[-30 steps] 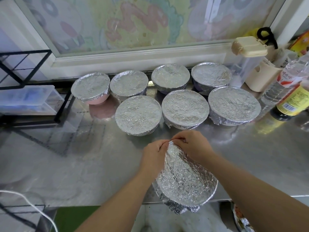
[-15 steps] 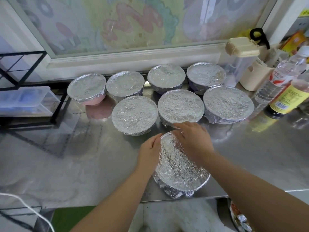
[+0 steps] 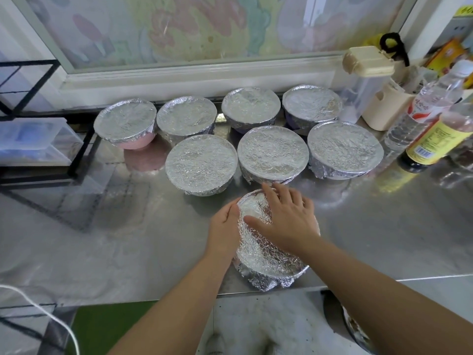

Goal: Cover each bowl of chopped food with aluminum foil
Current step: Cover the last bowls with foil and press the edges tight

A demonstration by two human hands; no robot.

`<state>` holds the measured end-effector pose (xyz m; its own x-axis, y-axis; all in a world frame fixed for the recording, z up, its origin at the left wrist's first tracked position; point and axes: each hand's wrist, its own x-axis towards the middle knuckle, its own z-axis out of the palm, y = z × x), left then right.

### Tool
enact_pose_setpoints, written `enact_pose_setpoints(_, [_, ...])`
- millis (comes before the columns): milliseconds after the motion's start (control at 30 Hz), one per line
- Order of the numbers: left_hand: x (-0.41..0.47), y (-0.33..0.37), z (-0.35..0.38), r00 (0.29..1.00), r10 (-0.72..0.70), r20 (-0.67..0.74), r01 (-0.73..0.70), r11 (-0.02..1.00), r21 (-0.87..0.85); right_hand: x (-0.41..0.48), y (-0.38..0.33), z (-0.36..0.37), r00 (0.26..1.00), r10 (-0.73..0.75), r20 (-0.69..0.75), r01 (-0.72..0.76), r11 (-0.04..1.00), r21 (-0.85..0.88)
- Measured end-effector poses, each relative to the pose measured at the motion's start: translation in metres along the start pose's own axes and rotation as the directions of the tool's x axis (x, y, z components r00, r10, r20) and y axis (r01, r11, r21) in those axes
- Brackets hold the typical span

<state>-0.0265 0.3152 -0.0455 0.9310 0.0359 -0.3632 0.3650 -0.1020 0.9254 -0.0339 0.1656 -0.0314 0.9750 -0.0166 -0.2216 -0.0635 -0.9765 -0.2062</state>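
Note:
A foil-covered bowl [image 3: 266, 257] sits near the front edge of the steel counter [image 3: 128, 239]. My right hand [image 3: 286, 221] lies flat on its foil top with fingers spread. My left hand [image 3: 225, 226] rests against the bowl's left rim, its fingers against the foil at the side. Behind it stand several more bowls in two rows, each wrapped in foil, among them a pink bowl [image 3: 125, 124] at the far left and a large one [image 3: 345, 149] at the right.
Two bottles [image 3: 435, 139] and a cream container [image 3: 368, 80] crowd the back right. A black wire rack with a clear plastic box [image 3: 33, 142] stands at the left. A white cable [image 3: 51, 321] hangs at the lower left, below the counter edge.
The near bowl has slid away from the counter's front edge towards the rows. My right hand went from pinching the foil at the far rim to lying flat on top.

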Motion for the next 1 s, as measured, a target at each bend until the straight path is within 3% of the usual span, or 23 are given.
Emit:
enact_pose_setpoints(167, [-0.001, 0.002, -0.015, 0.983, -0.130, 0.132, 0.134, 0.991, -0.019, -0.003, -0.002, -0.003, 1.000, 0.012, 0.024, -0.013, 1.000, 0.019])
enact_pose_setpoints(367, [-0.018, -0.017, -0.039, 0.993, -0.086, -0.078, 0.078, 0.992, -0.101, -0.007, -0.015, -0.002, 0.996, 0.020, 0.081, -0.020, 1.000, -0.005])
enact_pose_setpoints(767, [-0.052, -0.018, -0.046, 1.000, 0.002, 0.006, -0.001, 0.998, -0.066, 0.000, -0.015, -0.002, 0.988, 0.023, 0.155, -0.017, 0.999, -0.043])
enact_pose_setpoints(1000, [-0.080, -0.035, -0.040, 0.994, -0.092, 0.060, 0.102, 0.975, -0.198, -0.002, -0.015, -0.004, 0.988, 0.020, 0.154, -0.011, 0.998, -0.055])
